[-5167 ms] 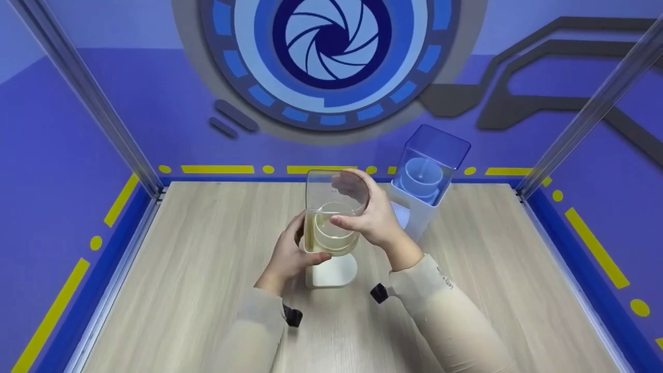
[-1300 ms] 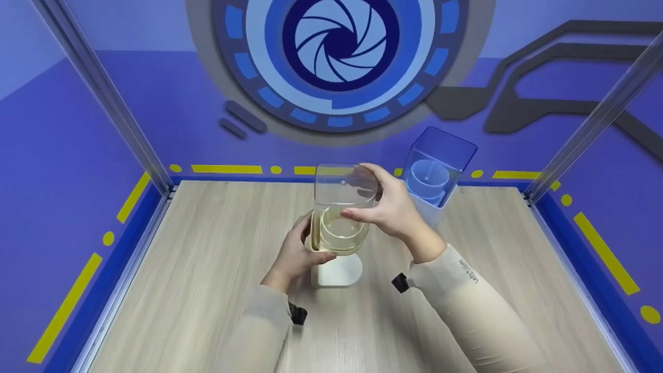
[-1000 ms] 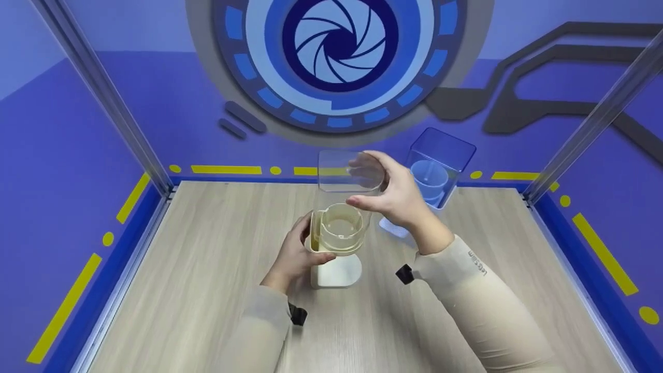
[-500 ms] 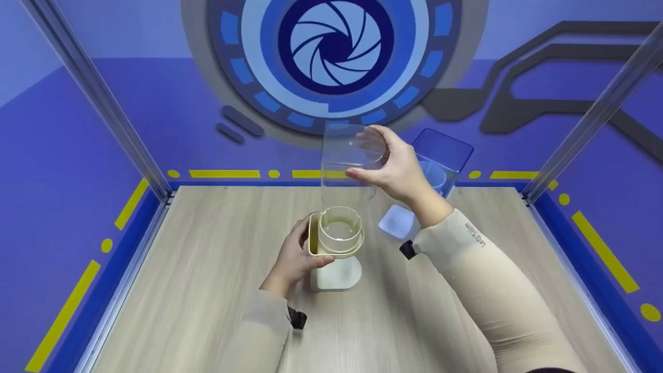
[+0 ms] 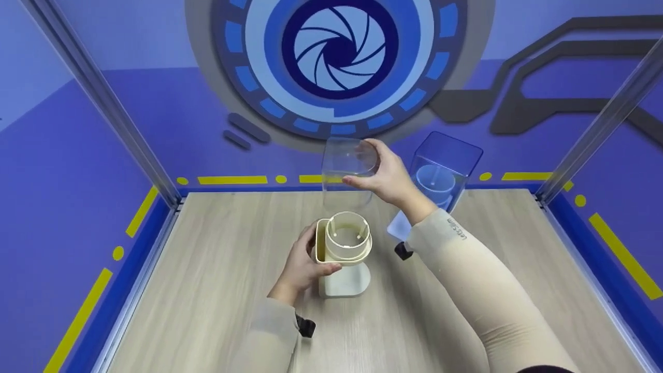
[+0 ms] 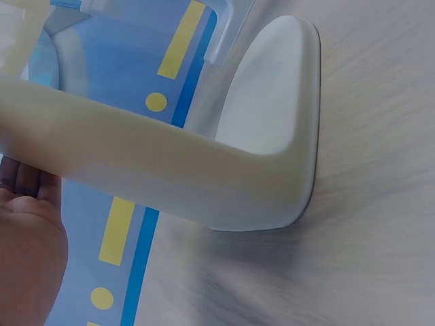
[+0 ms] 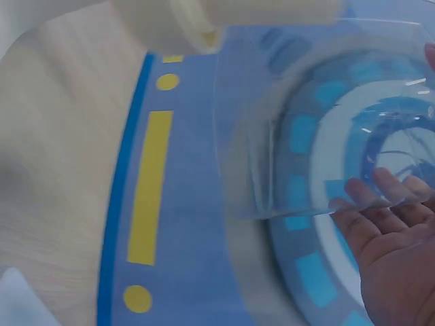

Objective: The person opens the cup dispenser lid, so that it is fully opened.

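In the head view a cream dispenser-like stand [image 5: 321, 243], with a round cup-like ring [image 5: 348, 251] in its top tray, stands upright on the table. My left hand [image 5: 302, 264] grips its upper part from the left, thumb along the front edge. The stand's curved neck and flat foot [image 6: 262, 102] show in the left wrist view. Above the stand, my right hand [image 5: 388, 178] holds a clear box-shaped cover [image 5: 339, 171] by its right side, thumb in front and fingers behind. The cover is apart from the stand; its open end looks to face down.
Behind my right forearm stands a similar blue-and-white dispenser [image 5: 435, 181] with a transparent blue cover, partly hidden, its foot [image 5: 399, 226] beside my wrist. The wood-grain table [image 5: 233, 233] is enclosed by blue printed panels and metal corner posts [image 5: 106, 98].
My right hand has lifted the clear cover up off the cream stand, where it sat earlier. My left hand keeps its grip on the stand. The head view has shifted slightly.
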`<act>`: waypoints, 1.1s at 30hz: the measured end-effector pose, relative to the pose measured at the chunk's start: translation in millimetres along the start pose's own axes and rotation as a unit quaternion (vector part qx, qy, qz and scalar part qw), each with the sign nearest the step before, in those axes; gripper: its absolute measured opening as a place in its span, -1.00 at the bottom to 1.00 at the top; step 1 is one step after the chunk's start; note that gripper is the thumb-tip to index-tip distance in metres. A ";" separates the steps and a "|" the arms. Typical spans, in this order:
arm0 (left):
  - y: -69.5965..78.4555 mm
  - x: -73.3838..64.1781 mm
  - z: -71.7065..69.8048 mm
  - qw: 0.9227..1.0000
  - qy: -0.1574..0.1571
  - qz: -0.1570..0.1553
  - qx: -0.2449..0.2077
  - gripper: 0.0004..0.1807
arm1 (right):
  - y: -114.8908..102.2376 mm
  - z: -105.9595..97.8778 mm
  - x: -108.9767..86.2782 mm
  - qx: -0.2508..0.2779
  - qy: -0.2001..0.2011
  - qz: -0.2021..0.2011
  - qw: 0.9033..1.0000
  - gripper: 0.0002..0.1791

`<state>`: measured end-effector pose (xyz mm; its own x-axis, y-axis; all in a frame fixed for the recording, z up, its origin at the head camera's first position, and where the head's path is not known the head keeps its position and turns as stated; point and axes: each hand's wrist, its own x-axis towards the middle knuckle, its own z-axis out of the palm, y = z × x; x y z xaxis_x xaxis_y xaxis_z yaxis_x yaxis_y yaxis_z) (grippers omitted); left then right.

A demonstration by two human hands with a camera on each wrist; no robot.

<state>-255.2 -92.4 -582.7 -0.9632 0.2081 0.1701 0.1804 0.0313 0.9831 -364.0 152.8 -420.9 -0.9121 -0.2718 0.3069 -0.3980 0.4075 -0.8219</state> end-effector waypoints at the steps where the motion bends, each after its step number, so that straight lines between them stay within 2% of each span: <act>1: 0.5 -0.6 -0.3 1.000 0.001 -0.001 0.002 0.31 | 2.7 2.9 1.1 0.002 -0.001 -0.002 1.000 0.15; 7: -1.2 -7.1 -4.6 1.000 0.000 -0.008 0.022 0.32 | 23.8 20.3 5.4 0.004 -0.022 0.011 1.000 0.18; 13: -3.2 -4.7 -4.2 1.000 -0.008 -0.004 0.016 0.33 | 42.2 32.0 6.0 -0.018 -0.060 0.016 0.998 0.20; 17: -3.6 -2.3 -2.7 1.000 -0.013 0.007 0.009 0.36 | 54.5 38.7 6.0 0.002 -0.084 0.025 0.996 0.18; 22: -4.7 1.6 -3.4 1.000 -0.017 0.017 0.004 0.37 | 71.3 45.9 7.3 0.041 -0.081 0.042 0.995 0.16; 28: -5.8 5.4 -5.9 1.000 -0.008 0.023 0.009 0.33 | 87.1 59.2 8.6 0.031 -0.098 0.038 0.994 0.11; 33: -10.1 5.4 -2.6 1.000 -0.011 0.021 0.010 0.32 | 100.8 65.8 4.5 0.059 -0.121 0.059 0.989 0.17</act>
<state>-262.7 -94.1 -591.5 -0.9504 0.2304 0.2090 0.2244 0.0424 0.9736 -401.7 135.2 -534.0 -0.8957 -0.4345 0.0940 -0.2631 0.3477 -0.8999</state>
